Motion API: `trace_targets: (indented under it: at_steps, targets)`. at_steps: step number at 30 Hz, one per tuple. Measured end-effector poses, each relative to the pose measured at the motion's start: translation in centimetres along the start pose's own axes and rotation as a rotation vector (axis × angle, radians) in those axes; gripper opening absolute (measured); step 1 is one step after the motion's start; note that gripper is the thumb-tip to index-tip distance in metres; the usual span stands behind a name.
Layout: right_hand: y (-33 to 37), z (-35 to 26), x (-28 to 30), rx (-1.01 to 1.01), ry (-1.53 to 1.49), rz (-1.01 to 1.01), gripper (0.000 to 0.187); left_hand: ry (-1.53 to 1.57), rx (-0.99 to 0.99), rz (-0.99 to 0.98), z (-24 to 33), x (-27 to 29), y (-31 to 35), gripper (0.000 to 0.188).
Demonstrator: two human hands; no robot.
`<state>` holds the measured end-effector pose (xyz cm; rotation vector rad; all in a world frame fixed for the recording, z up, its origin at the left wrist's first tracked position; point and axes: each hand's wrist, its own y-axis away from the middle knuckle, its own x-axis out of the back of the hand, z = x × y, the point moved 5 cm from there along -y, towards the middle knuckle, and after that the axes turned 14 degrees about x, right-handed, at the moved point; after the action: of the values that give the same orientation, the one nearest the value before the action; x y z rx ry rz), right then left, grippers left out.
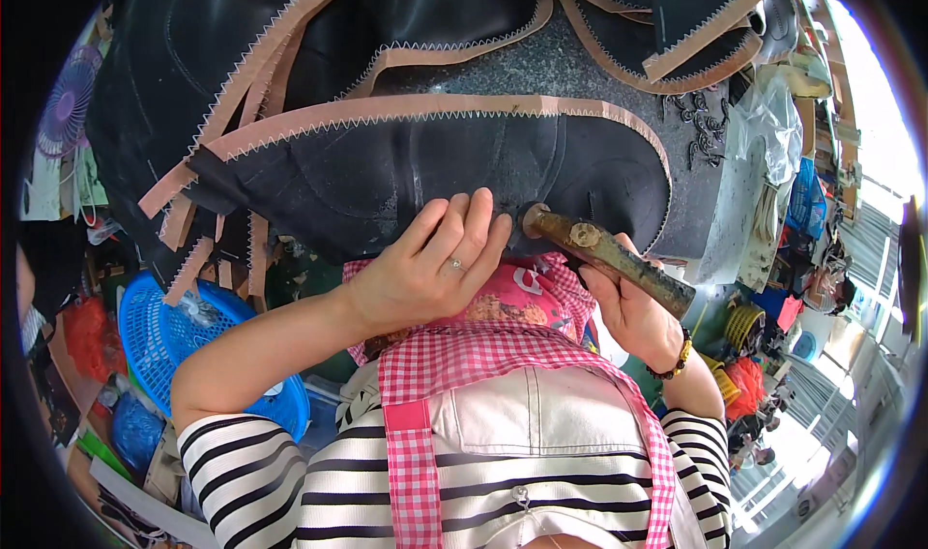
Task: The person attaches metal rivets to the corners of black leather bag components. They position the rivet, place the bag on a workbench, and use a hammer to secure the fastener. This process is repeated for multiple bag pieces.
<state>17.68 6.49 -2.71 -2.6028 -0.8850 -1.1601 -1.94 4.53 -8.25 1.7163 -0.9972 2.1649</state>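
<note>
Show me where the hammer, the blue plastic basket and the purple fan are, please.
Hammer (621,262): head view, middle of its long body.
Blue plastic basket (147,332): head view, its perforated wall.
Purple fan (70,106): head view, middle of its round front.

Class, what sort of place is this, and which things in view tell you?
Probably a small leatherwork or similar workshop: black, leather-like pieces edged with zigzag-stitched tan strips, and a worn hammer in the person's right hand.
</note>
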Motion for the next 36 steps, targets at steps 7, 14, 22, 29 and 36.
trace_targets:
  at_steps: [7,14,22,29,36]
  targets:
    - [-1.8,-1.8,0.8,-0.105,0.155,-0.209,0.017,-0.053,-0.031,0.077,-0.1,0.0,-0.2,0.035]
    - [-4.3,2.7,3.6,-0.587,-0.357,-0.323,0.030,-0.014,0.019,0.034,0.2,0.0,0.1,0.034]
    - [-3.5,-0.8,2.7,0.100,0.090,-0.230,0.019,0.153,0.109,0.010,-0.3,0.2,1.0,0.032]
    - [-7.1,0.0,2.8,0.337,0.165,-0.418,0.027,0.232,0.118,-0.002,-1.2,1.0,1.1,0.032]
    - [-7.5,0.2,2.8,0.329,0.196,-0.563,0.025,0.196,0.123,-0.022,-0.6,0.6,1.4,0.033]
